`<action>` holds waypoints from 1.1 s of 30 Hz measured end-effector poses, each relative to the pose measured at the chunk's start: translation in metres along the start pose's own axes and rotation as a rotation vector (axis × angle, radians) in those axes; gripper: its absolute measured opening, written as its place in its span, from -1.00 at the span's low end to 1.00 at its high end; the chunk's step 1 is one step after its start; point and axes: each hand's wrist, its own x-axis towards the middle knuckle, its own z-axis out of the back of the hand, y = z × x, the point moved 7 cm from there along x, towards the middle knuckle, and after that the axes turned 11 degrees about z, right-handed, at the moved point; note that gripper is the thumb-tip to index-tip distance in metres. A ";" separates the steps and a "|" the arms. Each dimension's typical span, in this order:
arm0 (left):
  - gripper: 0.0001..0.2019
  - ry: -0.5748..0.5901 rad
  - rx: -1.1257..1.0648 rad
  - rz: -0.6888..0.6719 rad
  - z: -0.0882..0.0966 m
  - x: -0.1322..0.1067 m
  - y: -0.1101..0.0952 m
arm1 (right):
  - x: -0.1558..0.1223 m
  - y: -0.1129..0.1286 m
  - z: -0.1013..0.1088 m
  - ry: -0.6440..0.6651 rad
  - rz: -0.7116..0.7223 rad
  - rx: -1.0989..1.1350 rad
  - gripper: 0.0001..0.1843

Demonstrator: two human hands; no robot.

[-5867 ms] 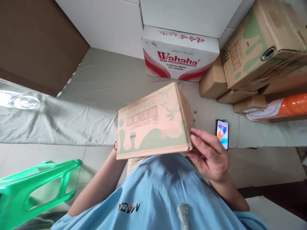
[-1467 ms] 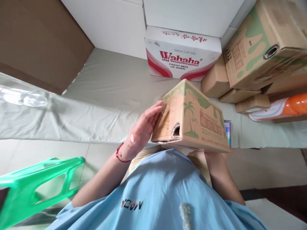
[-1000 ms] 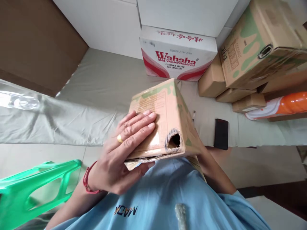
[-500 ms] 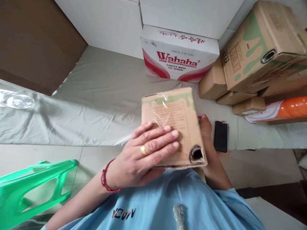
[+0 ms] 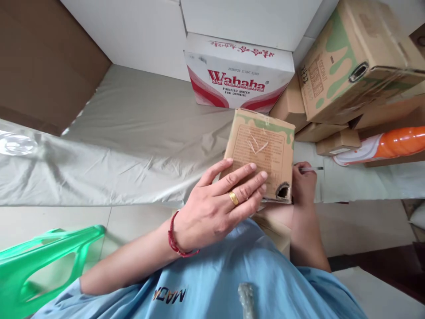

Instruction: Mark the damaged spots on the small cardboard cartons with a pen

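Observation:
A small cardboard box [image 5: 262, 141] with a green drip print stands tilted in front of me, with an oval handle hole at its lower right corner. My left hand [image 5: 226, 199], wearing a gold ring and a red cord bracelet, rests flat on its printed face with fingers stretched out. At the box's right side, my right hand [image 5: 303, 181] is closed around a slim pen [image 5: 314, 168], whose clear end points right. Part of this hand's fingers is hidden by the box.
A white-and-red Wahaha carton [image 5: 239, 79] stands behind the box. To the right are a larger cardboard carton [image 5: 338, 75], smaller boxes and an orange bottle [image 5: 398, 144]. A green plastic stool [image 5: 49, 266] is at lower left, a brown panel [image 5: 49, 62] at upper left.
The box has shifted right and away from me and turned, my left hand moving with it. My right hand has moved right, and the pen in it now shows. The black phone is no longer visible.

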 end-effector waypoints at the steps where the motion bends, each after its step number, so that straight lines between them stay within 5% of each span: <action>1: -0.72 -0.014 0.026 0.021 0.000 0.003 -0.001 | 0.000 0.000 0.007 -0.036 -0.017 0.106 -0.55; 6: -0.71 0.006 0.088 -0.010 -0.011 0.016 -0.015 | -0.011 0.027 0.030 -0.040 -0.039 0.399 -0.62; 14: -0.61 -0.120 0.114 0.073 -0.028 0.012 -0.016 | -0.037 0.105 0.034 0.066 0.164 0.600 -0.73; 21: -0.66 -0.186 0.083 0.092 -0.029 0.012 -0.018 | -0.056 0.138 0.014 0.250 0.266 0.397 -0.81; 33: -0.72 -0.187 0.103 0.081 -0.027 0.013 -0.019 | -0.074 0.160 -0.001 0.258 0.540 0.153 -0.81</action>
